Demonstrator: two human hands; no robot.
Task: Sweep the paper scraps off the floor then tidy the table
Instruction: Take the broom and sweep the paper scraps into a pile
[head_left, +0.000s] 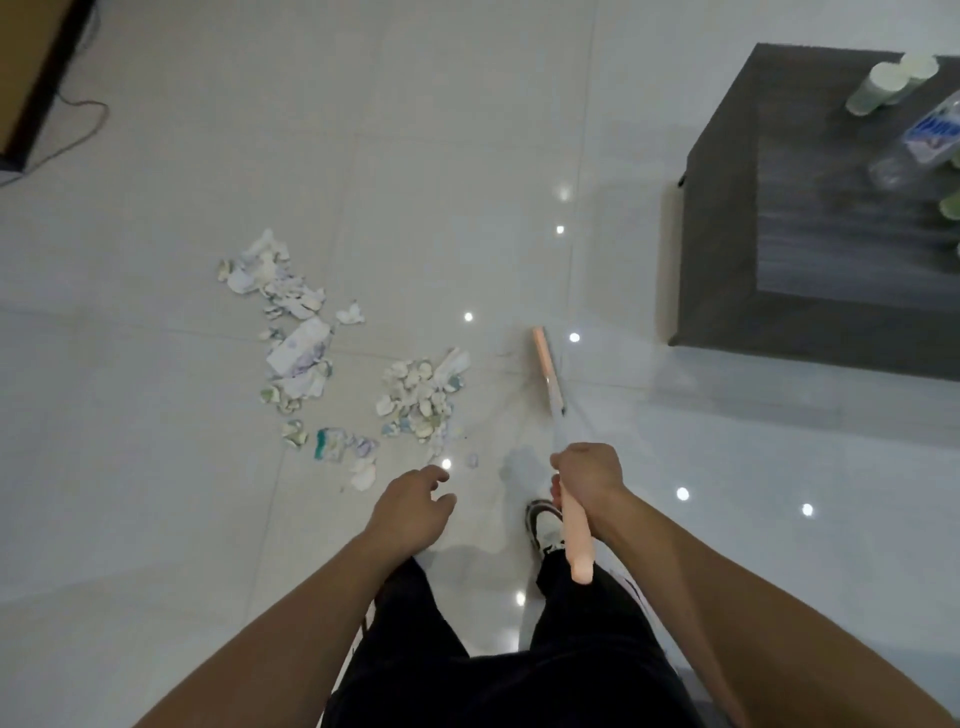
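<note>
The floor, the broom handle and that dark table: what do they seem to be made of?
Floor: glossy glazed tile, likely ceramic; grout lines and mirrored ceiling lights.
Broom handle: smooth pale peach plastic, apparently; even matte colour, rounded end.
Table: dark grey wood-look board, probably laminate; streaky grain, dull sheen.

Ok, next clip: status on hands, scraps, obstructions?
Right hand grips broom. Left hand open, empty. Paper scraps in two loose piles on floor. Nothing between broom and scraps.

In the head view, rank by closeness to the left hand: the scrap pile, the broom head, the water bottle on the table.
From the left hand:
1. Scrap pile, just ahead on the floor.
2. Broom head, ahead to the right.
3. Water bottle, far right on the dark table.
</note>
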